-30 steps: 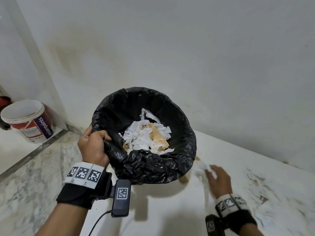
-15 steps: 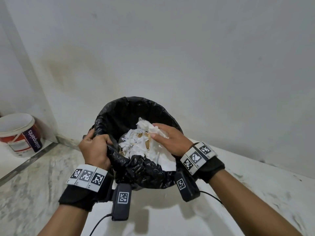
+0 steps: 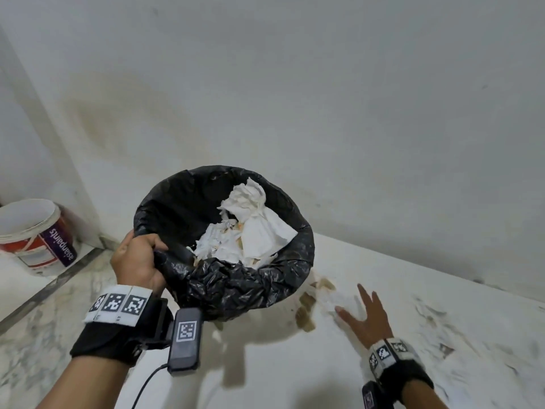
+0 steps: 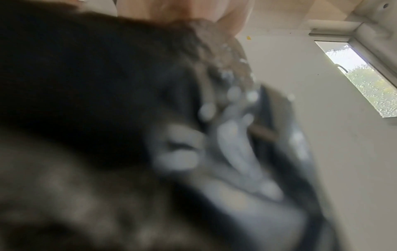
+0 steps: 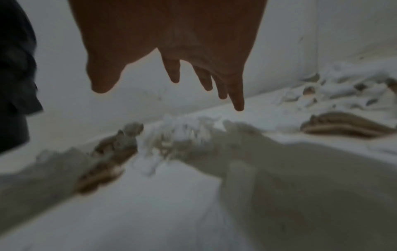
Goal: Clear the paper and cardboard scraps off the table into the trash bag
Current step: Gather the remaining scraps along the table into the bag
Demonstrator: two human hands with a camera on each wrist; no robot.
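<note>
A black trash bag [image 3: 253, 284] lines a round bin held up at the table's left edge. Inside it lie white paper scraps [image 3: 253, 228] and bits of brown cardboard. My left hand [image 3: 138, 261] grips the bag's near-left rim; in the left wrist view the bag [image 4: 107, 84] is a dark blur. My right hand [image 3: 364, 312] hovers empty, fingers spread, just over the white table [image 3: 295, 364]. Brown cardboard scraps [image 3: 306, 308] and a white paper scrap [image 3: 339, 299] lie just ahead of it. In the right wrist view the spread fingers [image 5: 236, 95] hang above paper scraps [image 5: 182, 132] and cardboard [image 5: 111, 158].
More paper and cardboard scraps [image 3: 442, 343] are scattered over the table's right side. A white wall [image 3: 324, 113] backs the table. A paint bucket [image 3: 35, 234] stands on a ledge at the far left, beyond the marble floor [image 3: 44, 320].
My right hand dropped a crumpled white paper into the bag and has swung back down to the table on the right, now empty and spread. My left hand kept its grip on the rim.
</note>
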